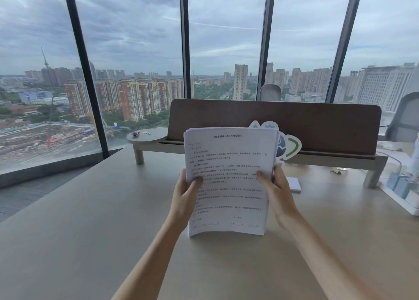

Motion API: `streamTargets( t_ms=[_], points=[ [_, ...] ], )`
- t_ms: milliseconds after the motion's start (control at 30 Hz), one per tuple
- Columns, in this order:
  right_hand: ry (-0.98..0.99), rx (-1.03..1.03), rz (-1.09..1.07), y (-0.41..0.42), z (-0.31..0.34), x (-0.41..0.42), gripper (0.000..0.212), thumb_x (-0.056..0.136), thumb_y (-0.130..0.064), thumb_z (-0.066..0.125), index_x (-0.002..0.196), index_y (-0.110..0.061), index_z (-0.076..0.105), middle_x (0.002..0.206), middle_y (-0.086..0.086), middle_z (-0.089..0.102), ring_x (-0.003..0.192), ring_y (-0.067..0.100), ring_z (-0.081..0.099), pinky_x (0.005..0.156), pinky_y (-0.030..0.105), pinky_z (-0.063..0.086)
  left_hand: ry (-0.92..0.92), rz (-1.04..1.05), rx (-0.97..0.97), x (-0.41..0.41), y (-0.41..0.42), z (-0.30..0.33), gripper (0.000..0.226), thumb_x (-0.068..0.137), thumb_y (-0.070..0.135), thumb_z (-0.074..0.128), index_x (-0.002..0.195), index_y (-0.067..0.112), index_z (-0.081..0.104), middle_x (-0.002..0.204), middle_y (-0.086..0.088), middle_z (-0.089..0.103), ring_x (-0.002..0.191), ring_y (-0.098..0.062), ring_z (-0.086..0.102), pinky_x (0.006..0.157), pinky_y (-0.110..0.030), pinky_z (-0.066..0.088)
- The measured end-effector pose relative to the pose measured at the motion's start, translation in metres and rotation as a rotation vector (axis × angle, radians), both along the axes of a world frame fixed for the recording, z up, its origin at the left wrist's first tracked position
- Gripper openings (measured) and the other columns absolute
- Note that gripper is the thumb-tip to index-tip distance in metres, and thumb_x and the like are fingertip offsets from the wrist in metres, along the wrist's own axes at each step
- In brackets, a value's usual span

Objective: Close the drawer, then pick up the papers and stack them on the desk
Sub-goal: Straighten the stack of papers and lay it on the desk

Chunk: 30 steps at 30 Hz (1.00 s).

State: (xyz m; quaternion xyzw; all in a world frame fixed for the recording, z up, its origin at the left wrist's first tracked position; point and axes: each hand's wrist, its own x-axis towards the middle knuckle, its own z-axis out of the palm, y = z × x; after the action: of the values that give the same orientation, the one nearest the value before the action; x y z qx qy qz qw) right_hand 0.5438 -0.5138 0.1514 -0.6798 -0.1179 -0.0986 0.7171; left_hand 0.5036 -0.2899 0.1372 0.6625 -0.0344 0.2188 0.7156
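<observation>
Desk [95, 220]: broad pale top, taken as the landmark for everything below. No drawer is in view, so its state cannot be checked from here.

Riser shelf [249, 151], at the far edge of the desk, carries a brown divider panel [294, 122]. A round-cornered colour cutout [291, 146] leans against the panel, partly hidden behind the sheets.

Papers [229, 170]: a thick sheaf of printed pages, held upright over the middle of the desk, printed face toward the camera. The lower edge sits on or just above the desk surface (contact cannot be told for certain) and bows slightly forward. The top edges look a little uneven. Judgement: the upright hold with the bottom edge down suits tapping the sheets square before laying them flat.

Left hand [184, 194]: closed on the left margin of the papers, thumb on the front face, fingers hidden behind.

Right hand [275, 192]: closed on the right margin in the same way, thumb in front. The two-sided pinch keeps the sheaf from fanning.

White pad [294, 184]: lies flat on the desk, just right of the right hand, near the riser shelf.

Judgement: pick-up done, stacking under way; laying down not yet done.
</observation>
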Motion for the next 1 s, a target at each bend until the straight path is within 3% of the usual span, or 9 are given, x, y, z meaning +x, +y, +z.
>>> streamTargets(
  t_ms=[133, 267, 400, 533, 600, 733, 900, 1000],
  points=[
    [0.018, -0.035, 0.013, 0.007, -0.013, -0.001, 0.027, 0.098, -0.012, 0.053, 0.123, -0.021, 0.060, 0.118, -0.003, 0.072, 0.113, 0.018, 0.066, 0.097, 0.042, 0.052, 0.033, 0.013, 0.059, 0.001, -0.004, -0.013, 0.037, 0.092, -0.004, 0.045, 0.114, 0.019, 0.063, 0.112, -0.010, 0.069, 0.107, -0.030, 0.063, 0.082, -0.039, 0.054],
    [0.002, -0.018, 0.019, 0.006, -0.014, 0.000, 0.029, 0.101, -0.013, 0.050, 0.126, -0.026, 0.059, 0.118, -0.010, 0.072, 0.110, 0.009, 0.067, 0.091, 0.033, 0.051, 0.023, 0.096, 0.113, 0.002, -0.004, -0.010, 0.048, 0.086, -0.011, 0.045, 0.107, 0.029, 0.061, 0.105, -0.001, 0.070, 0.098, -0.021, 0.065, 0.073, -0.030, 0.058],
    [-0.011, -0.100, 0.020, 0.010, -0.033, -0.002, 0.037, 0.102, -0.016, 0.048, 0.137, -0.027, 0.052, 0.131, -0.009, 0.067, 0.123, 0.011, 0.060, 0.106, 0.041, 0.046, 0.062, 0.145, 0.129, 0.001, -0.004, -0.030, 0.030, 0.095, 0.010, 0.053, 0.111, 0.034, 0.062, 0.105, 0.003, 0.072, 0.099, -0.021, 0.068, 0.084, -0.050, 0.058],
    [-0.032, -0.109, -0.056, 0.012, -0.044, -0.002, 0.024, 0.101, -0.015, 0.052, 0.120, -0.030, 0.055, 0.121, -0.013, 0.068, 0.111, -0.005, 0.063, 0.103, 0.039, 0.048, 0.061, 0.155, 0.103, 0.000, -0.007, -0.038, 0.025, 0.094, 0.016, 0.048, 0.113, 0.026, 0.060, 0.107, 0.001, 0.070, 0.103, -0.025, 0.065, 0.088, -0.058, 0.052],
    [-0.037, -0.129, -0.098, 0.015, -0.048, -0.005, 0.022, 0.100, -0.014, 0.054, 0.114, -0.031, 0.052, 0.114, -0.020, 0.066, 0.103, -0.009, 0.063, 0.098, 0.036, 0.049, 0.065, 0.152, 0.092, 0.000, -0.009, -0.040, 0.027, 0.089, 0.018, 0.045, 0.110, 0.026, 0.060, 0.104, 0.002, 0.070, 0.103, -0.027, 0.063, 0.088, -0.056, 0.051],
    [-0.044, -0.127, -0.122, 0.017, -0.053, -0.007, 0.022, 0.100, -0.017, 0.056, 0.111, -0.036, 0.052, 0.113, -0.018, 0.067, 0.110, 0.006, 0.065, 0.093, 0.034, 0.049, 0.059, 0.165, 0.084, 0.001, -0.008, -0.043, 0.024, 0.086, 0.015, 0.043, 0.103, 0.021, 0.059, 0.098, -0.002, 0.069, 0.100, -0.035, 0.061, 0.080, -0.044, 0.051],
    [0.012, -0.176, -0.054, 0.016, -0.063, -0.010, 0.025, 0.104, -0.023, 0.048, 0.126, -0.034, 0.046, 0.116, -0.027, 0.060, 0.104, -0.017, 0.057, 0.090, 0.023, 0.044, 0.092, 0.166, 0.097, -0.003, -0.009, -0.047, 0.020, 0.092, 0.015, 0.044, 0.104, 0.023, 0.058, 0.097, 0.008, 0.071, 0.098, -0.026, 0.065, 0.082, -0.046, 0.053],
    [0.015, -0.180, -0.050, 0.018, -0.057, -0.006, 0.029, 0.103, -0.017, 0.049, 0.130, -0.026, 0.050, 0.118, -0.017, 0.064, 0.112, 0.001, 0.059, 0.090, 0.023, 0.046, 0.102, 0.208, 0.102, -0.001, -0.006, -0.043, 0.013, 0.092, 0.012, 0.044, 0.096, 0.016, 0.055, 0.090, -0.001, 0.068, 0.087, -0.027, 0.063, 0.072, -0.039, 0.049]
  ],
)
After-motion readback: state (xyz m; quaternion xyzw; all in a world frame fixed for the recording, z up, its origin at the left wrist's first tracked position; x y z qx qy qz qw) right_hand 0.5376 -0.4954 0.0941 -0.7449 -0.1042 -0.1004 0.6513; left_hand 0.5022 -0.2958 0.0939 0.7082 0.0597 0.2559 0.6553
